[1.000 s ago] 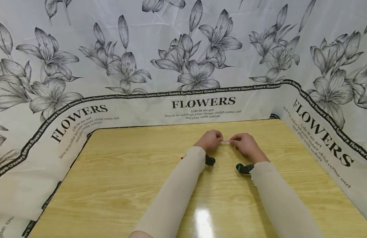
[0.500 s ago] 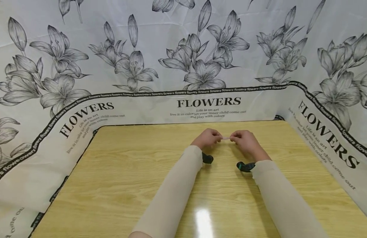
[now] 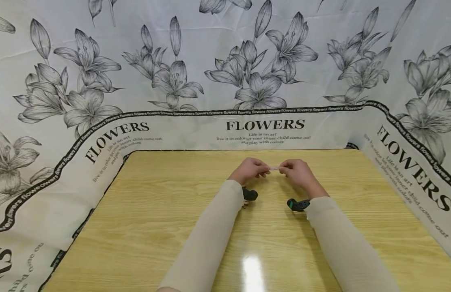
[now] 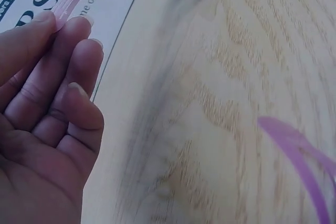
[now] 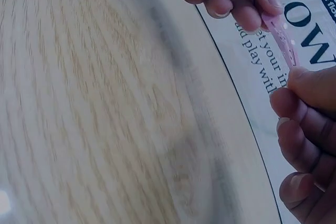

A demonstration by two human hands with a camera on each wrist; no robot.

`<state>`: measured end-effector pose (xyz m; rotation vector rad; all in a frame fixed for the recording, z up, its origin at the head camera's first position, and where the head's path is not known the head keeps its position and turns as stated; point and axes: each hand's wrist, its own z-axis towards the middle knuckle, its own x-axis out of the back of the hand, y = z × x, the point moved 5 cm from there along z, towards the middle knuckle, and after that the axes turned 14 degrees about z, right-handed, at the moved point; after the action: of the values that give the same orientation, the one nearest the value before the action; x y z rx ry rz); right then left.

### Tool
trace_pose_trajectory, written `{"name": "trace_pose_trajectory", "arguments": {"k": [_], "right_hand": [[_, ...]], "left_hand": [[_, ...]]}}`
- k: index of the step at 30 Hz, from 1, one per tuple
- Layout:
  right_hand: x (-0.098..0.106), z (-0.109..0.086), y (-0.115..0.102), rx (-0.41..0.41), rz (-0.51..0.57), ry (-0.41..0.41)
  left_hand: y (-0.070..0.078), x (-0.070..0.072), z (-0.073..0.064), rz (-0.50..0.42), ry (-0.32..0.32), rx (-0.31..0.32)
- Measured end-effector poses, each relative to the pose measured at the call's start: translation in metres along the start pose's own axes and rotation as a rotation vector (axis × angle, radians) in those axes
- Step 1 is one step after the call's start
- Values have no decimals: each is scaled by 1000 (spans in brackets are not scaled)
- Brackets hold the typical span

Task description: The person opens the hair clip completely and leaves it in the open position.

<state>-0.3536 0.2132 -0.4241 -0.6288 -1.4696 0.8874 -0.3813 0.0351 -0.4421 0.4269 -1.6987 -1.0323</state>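
A slim pink hair clip [image 5: 283, 40] with pale dots is stretched between both hands over the far part of the table. My left hand [image 3: 250, 170] pinches one end between thumb and index finger; its other fingers are bent, palm showing in the left wrist view. At the opposite end my right hand [image 3: 299, 174] pinches with thumb and index finger, the rest of its fingers curled below. The middle of the clip [image 4: 67, 10] shows in the gap between the fingertips, while both ends are covered.
A blurred purple-pink looped strip [image 4: 296, 153] is at the right edge of the left wrist view. Dark wrist devices [image 3: 297, 205] sit at both cuffs. The wood-grain table [image 3: 156, 211] meets a flower-printed white cloth [image 3: 188, 134] at the back and sides.
Both hands have moved a little to the left over the table, still pinching the hair clip between them. The head view has turned slightly left.
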Motion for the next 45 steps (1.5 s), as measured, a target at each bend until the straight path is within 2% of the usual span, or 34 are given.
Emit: {"name": "trace_pose_trajectory", "arguments": {"k": [8,13,21,35,45], "right_hand": [[-12,3,-11,33,27,-12],[-16,4,-18,41,25,-10],[-26,5,-29,60,39,-12],[-52,0,-40,63,78,-59],[-70,-3,-50,70,196,-85]], "left_hand": [[-12,11,-4,-17,57,9],[-14,18,-8,-34,60,1],[-18,33,-19,-6,83,4],[-35,46,-47,5,102,13],[-46,61,-65,24,139,36]]}}
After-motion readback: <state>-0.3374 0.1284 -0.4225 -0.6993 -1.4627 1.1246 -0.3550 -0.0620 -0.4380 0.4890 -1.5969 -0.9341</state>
